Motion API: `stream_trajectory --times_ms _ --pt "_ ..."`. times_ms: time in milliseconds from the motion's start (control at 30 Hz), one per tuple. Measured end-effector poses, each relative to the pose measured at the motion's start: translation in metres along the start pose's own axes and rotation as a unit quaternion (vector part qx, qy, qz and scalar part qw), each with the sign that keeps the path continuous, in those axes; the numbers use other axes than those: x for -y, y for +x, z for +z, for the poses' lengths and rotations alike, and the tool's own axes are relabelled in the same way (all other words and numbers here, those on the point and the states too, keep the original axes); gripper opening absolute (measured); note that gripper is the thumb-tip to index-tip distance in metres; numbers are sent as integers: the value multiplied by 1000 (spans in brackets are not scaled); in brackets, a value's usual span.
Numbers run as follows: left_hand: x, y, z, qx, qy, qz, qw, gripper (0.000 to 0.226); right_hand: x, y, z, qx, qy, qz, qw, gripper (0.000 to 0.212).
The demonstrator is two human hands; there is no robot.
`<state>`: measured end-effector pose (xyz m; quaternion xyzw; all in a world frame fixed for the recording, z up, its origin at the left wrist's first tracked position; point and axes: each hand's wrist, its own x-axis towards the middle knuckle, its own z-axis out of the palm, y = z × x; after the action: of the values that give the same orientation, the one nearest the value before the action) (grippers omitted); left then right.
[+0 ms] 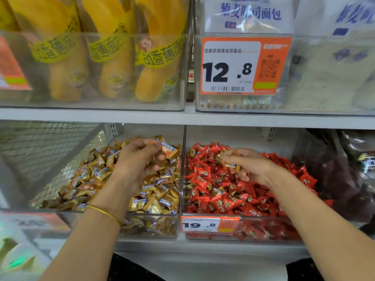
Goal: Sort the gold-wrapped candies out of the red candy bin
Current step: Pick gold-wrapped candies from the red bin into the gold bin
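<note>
Two clear bins stand side by side on the lower shelf. The red candy bin (239,237) on the right holds a heap of red-wrapped candies (223,199) with a few gold ones among them. The left bin (154,232) is full of gold-wrapped candies (154,203). My left hand (140,159) hovers over the gold bin, pinching one gold-wrapped candy (168,149) at its fingertips. My right hand (247,165) rests in the red bin, fingers closed on a gold-wrapped candy (230,164).
A price tag reading 19.8 (210,224) is on the red bin's front. A clear divider wall (183,159) separates the two bins. A white shelf edge (182,116) runs just above, carrying bins of yellow snack bags (113,57) and bread packs (249,15). Dark packets (345,175) lie right.
</note>
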<state>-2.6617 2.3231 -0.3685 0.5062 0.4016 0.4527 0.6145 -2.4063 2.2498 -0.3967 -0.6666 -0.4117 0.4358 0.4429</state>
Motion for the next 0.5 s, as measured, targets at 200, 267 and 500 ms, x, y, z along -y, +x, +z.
stream_trajectory --times_ms 200,267,500 --pt "-3 3 -15 -49 16 26 998 8 62 -43 52 115 49 -86 988 31" --pt "-6 8 -21 -79 15 43 996 7 83 -40 85 91 -6 -126 988 18" --pt "-17 14 -41 -25 -58 86 994 47 115 0 149 64 -185 -61 979 57"
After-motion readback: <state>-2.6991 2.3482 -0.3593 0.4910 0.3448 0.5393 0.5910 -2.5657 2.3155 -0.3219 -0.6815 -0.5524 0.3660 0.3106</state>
